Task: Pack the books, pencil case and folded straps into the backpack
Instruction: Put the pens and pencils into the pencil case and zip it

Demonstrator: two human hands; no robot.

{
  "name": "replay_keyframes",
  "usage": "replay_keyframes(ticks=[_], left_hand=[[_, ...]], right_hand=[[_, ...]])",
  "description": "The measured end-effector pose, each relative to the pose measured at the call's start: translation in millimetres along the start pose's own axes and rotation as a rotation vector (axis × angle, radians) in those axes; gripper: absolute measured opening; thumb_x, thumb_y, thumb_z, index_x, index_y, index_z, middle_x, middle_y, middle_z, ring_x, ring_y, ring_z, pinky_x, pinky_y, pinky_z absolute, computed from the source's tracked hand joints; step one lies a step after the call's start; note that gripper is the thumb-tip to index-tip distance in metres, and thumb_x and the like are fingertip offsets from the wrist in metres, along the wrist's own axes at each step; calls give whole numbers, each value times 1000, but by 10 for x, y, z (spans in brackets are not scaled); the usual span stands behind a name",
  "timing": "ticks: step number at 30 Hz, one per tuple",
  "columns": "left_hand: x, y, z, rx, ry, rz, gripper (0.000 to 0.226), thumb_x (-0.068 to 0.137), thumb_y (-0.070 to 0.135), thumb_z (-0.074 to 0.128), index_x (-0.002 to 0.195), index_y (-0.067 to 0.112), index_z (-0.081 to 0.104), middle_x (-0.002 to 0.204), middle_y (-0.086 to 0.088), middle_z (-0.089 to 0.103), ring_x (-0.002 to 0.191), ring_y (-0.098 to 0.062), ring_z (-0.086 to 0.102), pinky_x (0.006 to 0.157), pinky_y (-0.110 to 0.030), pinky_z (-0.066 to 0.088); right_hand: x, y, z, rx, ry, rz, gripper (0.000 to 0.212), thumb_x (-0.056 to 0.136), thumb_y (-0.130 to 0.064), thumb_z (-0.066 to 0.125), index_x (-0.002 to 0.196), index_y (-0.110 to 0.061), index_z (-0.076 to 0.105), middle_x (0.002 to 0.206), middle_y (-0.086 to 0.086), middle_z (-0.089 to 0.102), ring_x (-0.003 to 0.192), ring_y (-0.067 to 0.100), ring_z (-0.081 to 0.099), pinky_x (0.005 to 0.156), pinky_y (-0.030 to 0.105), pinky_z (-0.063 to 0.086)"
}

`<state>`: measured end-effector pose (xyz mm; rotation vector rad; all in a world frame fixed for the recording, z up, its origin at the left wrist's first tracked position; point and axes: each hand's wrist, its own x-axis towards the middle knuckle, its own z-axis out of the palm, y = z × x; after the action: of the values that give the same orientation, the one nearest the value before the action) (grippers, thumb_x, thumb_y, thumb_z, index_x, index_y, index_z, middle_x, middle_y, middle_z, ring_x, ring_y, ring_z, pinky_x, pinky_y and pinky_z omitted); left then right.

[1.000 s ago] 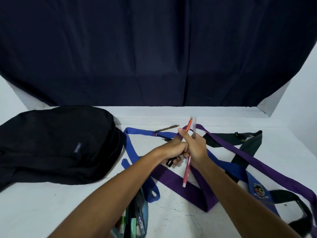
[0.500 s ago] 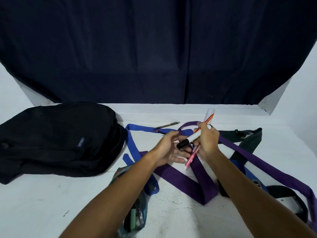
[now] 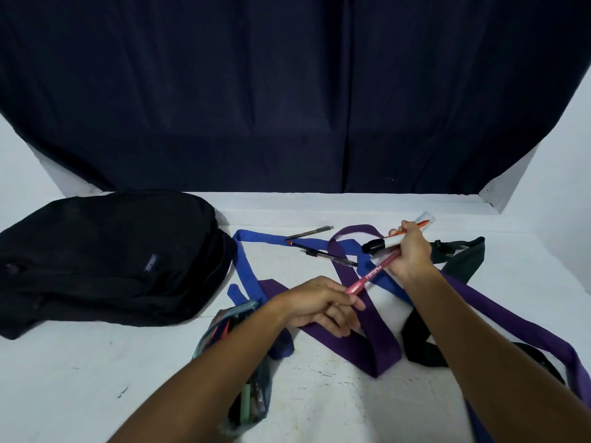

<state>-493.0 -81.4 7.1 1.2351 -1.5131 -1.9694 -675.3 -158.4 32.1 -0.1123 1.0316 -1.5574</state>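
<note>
Two bare hands work over a big white table (image 3: pixel 96 378) that has a dark blue curtain (image 3: pixel 287 91) hanging behind it. One soft black backpack (image 3: pixel 105 260) lies flat on the left side of the table, well apart from both hands. I cannot tell if it is zipped.

Long cloth straps lie in a loose tangle on the right side, not folded. The purple strap (image 3: pixel 380 343) crosses over the blue strap (image 3: pixel 252 276), and a dark green strap (image 3: pixel 460 260) lies at the far right, partly under the right arm.

Close to the person, a see-through pencil case (image 3: pixel 243 407) with a teal edge lies under the left arm. It is open at the top and has pens inside.

The right hand (image 3: pixel 412 251) is curled tight around a bunch of pens. In the bunch are a white marker with a black cap (image 3: pixel 380 244), a long pink pen (image 3: pixel 367 276), an orange pen (image 3: pixel 422 223) and something clear and flat behind it.

The left hand (image 3: pixel 319 305) has its fingers bent, and its fingertips pinch the low end of the pink pen.

Three more pens lie near the far edge: a thin grey pen (image 3: pixel 308 233) on the table, plus a black pen (image 3: pixel 329 256) and a red-tipped pen (image 3: pixel 294 243) lying on the blue strap.
</note>
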Motion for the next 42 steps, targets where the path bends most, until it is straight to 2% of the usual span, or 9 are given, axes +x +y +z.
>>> replay_keyframes(ticks=[6, 10, 15, 21, 27, 31, 34, 38, 42], left_hand=[[-255, 126, -495, -44, 71, 20, 25, 101, 13, 44, 104, 4, 68, 83, -12, 72, 69, -22, 70, 63, -30, 58], [-202, 255, -550, -121, 250, 100, 26, 103, 18, 45, 109, -1, 62, 89, -15, 73, 73, -25, 72, 63, -34, 59], [-29, 329, -278, 129, 241, 18, 35, 103, 28, 46, 112, -3, 61, 106, -17, 70, 79, -23, 72, 63, -33, 59], [57, 294, -151, 279, 232, 9, 25, 101, 29, 46, 97, 10, 63, 108, -18, 66, 86, -20, 68, 85, -44, 56], [107, 132, -44, -454, 350, 91, 39, 95, 42, 40, 100, 9, 61, 104, -20, 61, 102, -39, 63, 97, -65, 45], [133, 221, 149, -896, 379, 194, 53, 98, 49, 36, 97, 6, 66, 93, -16, 72, 97, -33, 66, 92, -53, 50], [130, 269, 188, -992, 461, 221, 49, 99, 49, 35, 101, 8, 63, 92, -14, 70, 90, -28, 67, 82, -44, 55], [-9, 272, 143, -829, 509, 162, 43, 101, 47, 34, 101, 12, 58, 95, -12, 68, 90, -28, 65, 84, -44, 53], [-460, 248, -115, -219, 690, 206, 16, 97, 32, 51, 102, 19, 59, 100, -4, 65, 89, -20, 60, 80, -36, 46]], right_hand=[[103, -174, -70, 143, 39, -51, 23, 98, -17, 54, 78, -9, 48, 64, 3, 45, 55, 16, 51, 51, 35, 57], [53, -6, -70, -72, -101, -32, 18, 96, -22, 59, 87, -10, 49, 61, 2, 43, 47, 15, 48, 50, 29, 54], [-167, 332, 47, -385, -334, -57, 30, 91, -38, 64, 83, -12, 52, 55, 0, 41, 40, 11, 38, 40, 23, 35], [-284, 444, 134, -456, -326, -119, 9, 89, -12, 67, 84, -8, 60, 63, 4, 56, 39, 10, 48, 40, 22, 40], [-425, 379, 290, -252, -298, -124, 13, 95, -15, 60, 85, -11, 52, 57, 2, 47, 50, 15, 50, 56, 30, 48], [-552, 455, 360, -173, -377, -210, 6, 96, -14, 58, 95, -10, 54, 63, 4, 51, 57, 18, 59, 68, 40, 57], [-663, 558, 348, -266, -429, -298, 6, 96, -16, 57, 93, -12, 53, 65, 4, 54, 55, 18, 58, 60, 35, 56], [-747, 623, 348, -255, -446, -238, 9, 96, -16, 58, 90, -12, 51, 61, 2, 51, 48, 14, 52, 49, 29, 49], [-773, 647, 335, -321, -458, 22, 13, 96, -13, 58, 86, -10, 50, 58, 3, 46, 43, 13, 45, 44, 27, 46]])
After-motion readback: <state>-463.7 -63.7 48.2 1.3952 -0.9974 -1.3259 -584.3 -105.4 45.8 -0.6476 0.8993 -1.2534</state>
